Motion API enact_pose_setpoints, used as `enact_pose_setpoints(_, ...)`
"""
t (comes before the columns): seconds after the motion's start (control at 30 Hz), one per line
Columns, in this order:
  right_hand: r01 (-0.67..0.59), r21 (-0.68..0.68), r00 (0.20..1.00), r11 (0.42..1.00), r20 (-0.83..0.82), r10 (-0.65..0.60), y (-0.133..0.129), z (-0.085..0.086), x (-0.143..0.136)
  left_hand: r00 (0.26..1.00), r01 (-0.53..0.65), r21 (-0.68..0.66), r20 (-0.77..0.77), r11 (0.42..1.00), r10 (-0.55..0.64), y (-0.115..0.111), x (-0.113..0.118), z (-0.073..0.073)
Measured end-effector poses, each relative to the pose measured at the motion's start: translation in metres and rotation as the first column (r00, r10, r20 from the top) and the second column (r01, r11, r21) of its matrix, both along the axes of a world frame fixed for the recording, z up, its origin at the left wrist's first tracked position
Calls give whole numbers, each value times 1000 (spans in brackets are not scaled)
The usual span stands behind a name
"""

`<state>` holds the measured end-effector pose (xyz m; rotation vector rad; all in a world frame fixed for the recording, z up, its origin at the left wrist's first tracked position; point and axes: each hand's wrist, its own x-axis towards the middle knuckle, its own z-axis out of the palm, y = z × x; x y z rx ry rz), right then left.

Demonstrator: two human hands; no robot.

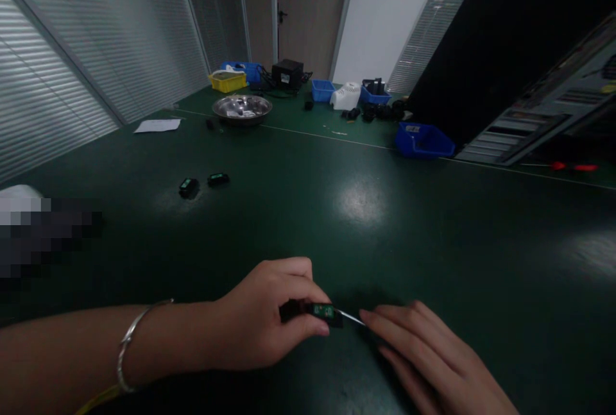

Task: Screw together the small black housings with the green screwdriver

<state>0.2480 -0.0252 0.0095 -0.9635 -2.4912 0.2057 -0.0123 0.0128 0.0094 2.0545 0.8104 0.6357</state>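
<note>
Between thumb and fingers, my left hand (269, 312) pinches a small black module with a green circuit board (322, 311) showing on its face. My right hand (423, 351) has its fingers closed around a thin tool with a metal shaft (351, 317); its handle is hidden under the fingers, so the exact kind cannot be told. The shaft's tip meets the right end of the module. Farther off on the green table lie two similar black modules, one (188, 187) on the left and another (218, 178) just right of it.
A steel bowl (242, 110) holding small parts stands at the back left, near a white paper (158, 126). Behind are a yellow basket (228, 82), a black box with cables (287, 74) and a white device (346, 96). A blue bin (423, 142) sits back right.
</note>
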Motion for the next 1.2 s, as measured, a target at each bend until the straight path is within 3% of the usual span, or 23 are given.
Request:
enact_pose_setpoints(0.23,2,57,999,998,37,-4,-1,2,3,999,13,-102,38,995,-9,3,1,3)
enact_pose_setpoints(0.43,112,33,994,993,-15,-111,-4,2,6,984,-6,135,-173,991,30,3,0,-2)
enact_pose_setpoints(0.57,123,-18,992,992,-4,-123,-3,-1,10,969,83,172,-245,982,-38,2,-1,4)
enact_pose_setpoints(0.73,152,-35,987,988,61,-150,-5,-8,21,976,132,144,-193,981,-103,7,-7,11)
enact_pose_setpoints(0.83,175,-34,983,984,61,-173,-7,-8,25,980,165,217,-146,962,-135,11,-11,7)
enact_pose_setpoints(1.0,181,-46,983,982,21,-180,-9,-6,24,965,255,394,-165,883,-204,17,-16,-3)
enact_pose_setpoints(1.2,160,-165,983,973,-67,-173,-6,-2,20,948,314,418,-192,853,-255,22,-15,-8)
